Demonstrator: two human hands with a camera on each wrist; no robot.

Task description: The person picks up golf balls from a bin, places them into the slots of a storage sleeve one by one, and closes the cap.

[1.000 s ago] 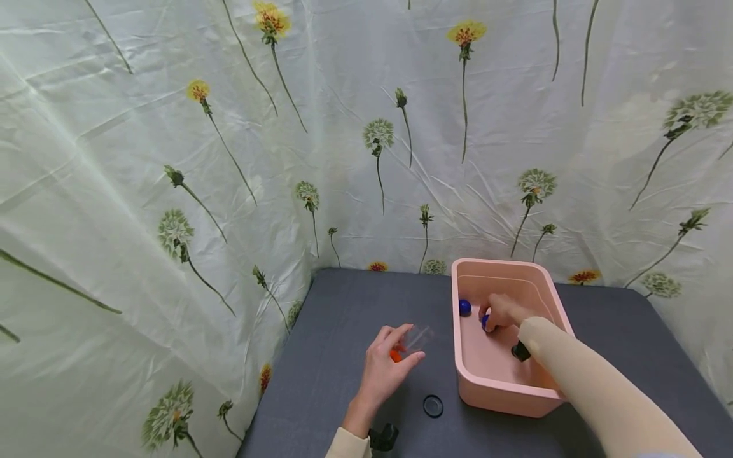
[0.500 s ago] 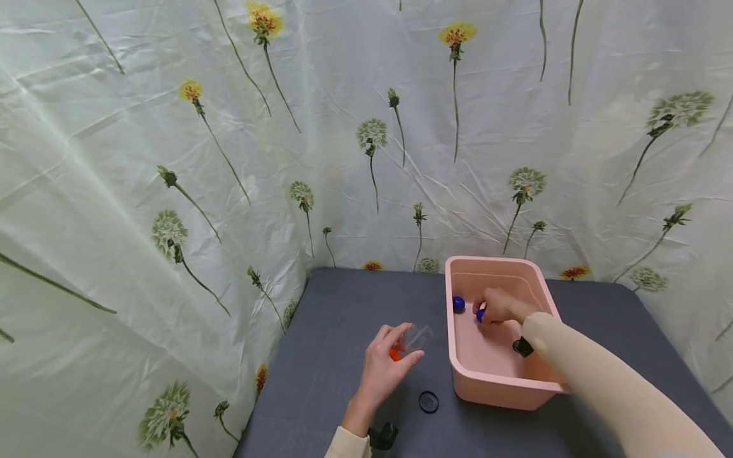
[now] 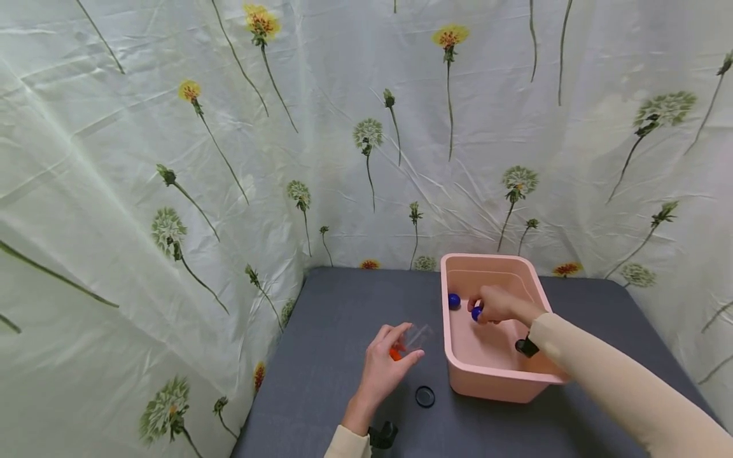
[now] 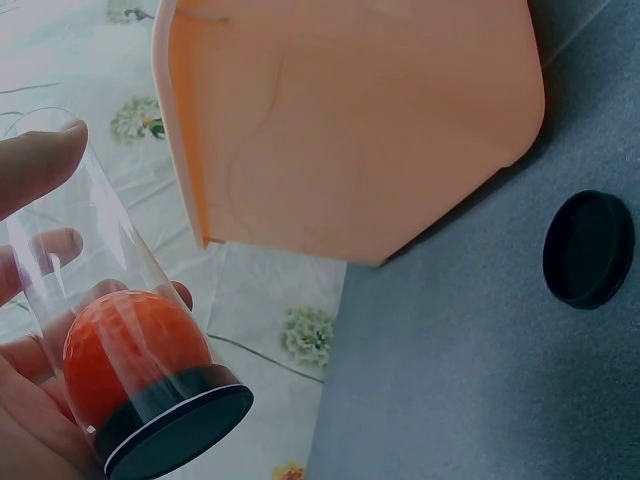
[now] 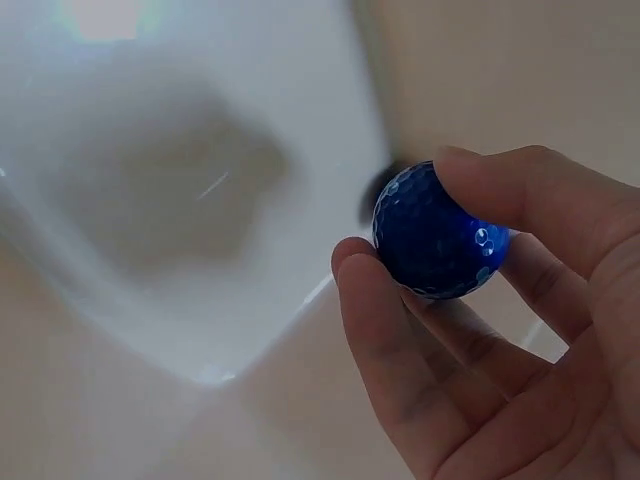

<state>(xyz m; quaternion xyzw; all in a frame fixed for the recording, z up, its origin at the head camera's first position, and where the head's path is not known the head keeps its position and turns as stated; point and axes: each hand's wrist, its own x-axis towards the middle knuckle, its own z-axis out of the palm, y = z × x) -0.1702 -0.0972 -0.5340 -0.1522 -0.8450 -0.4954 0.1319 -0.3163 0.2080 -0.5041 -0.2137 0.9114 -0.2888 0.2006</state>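
My left hand [image 3: 382,366] holds a clear tube [image 4: 112,225] with thumb and fingers round it. An orange golf ball [image 4: 135,345] sits inside, at the end closed by a black cap [image 4: 182,432]. Inside the pink bin [image 3: 487,385] is my right hand [image 3: 495,303], pinching a blue golf ball [image 5: 440,235] between thumb and fingertips. A second blue golf ball [image 3: 454,301] lies by the bin's left wall. On the table in front of the bin, right of my left hand, rests a round black lid [image 3: 425,396].
The bin stands on the right half of the dark grey table [image 3: 355,305], its walls rising around my right hand. Behind and to the left hangs a pale curtain [image 3: 343,95] printed with dandelions. Black wrist camera mounts [image 3: 383,436] sit under both wrists.
The head view has shifted slightly, so bin and lid appear further left. More of the pinched blue golf ball shows between my right fingers. My left hand keeps its hold on the tube.
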